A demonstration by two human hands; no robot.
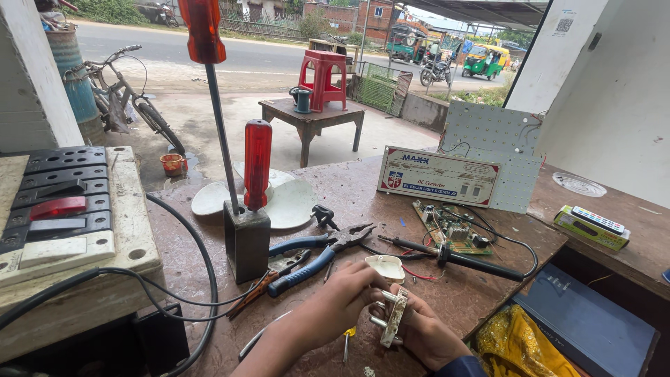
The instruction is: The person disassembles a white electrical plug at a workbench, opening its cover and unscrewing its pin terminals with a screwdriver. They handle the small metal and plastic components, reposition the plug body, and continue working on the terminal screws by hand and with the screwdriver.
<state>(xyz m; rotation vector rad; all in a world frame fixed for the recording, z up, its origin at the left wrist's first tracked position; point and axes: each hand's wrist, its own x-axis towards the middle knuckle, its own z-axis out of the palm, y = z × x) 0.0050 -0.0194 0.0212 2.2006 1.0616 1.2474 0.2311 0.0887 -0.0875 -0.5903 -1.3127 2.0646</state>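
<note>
Fingers of the left hand were curled closed around the upper end of a white plug base with metal pins, and the right hand gripped the same piece from below and behind, its fingers wrapped shut on it. The plug base stood roughly upright between the two hands, low in the head view, just above the near edge of the brown worktop. A white plug cover lay on the worktop just beyond the left hand, touching or nearly touching its fingertips. Blue-handled pliers lay to the left of that, with a second pair with orange grips beside them. A black soldering iron rested to the right, its tip pointing left, near a green circuit board with loose wires. Farther back sat a white converter box and a perforated white panel. A dark block held two red-handled screwdrivers upright. A switch board with black cables stood at the left, and a remote in a green box lay at the far right.
</note>
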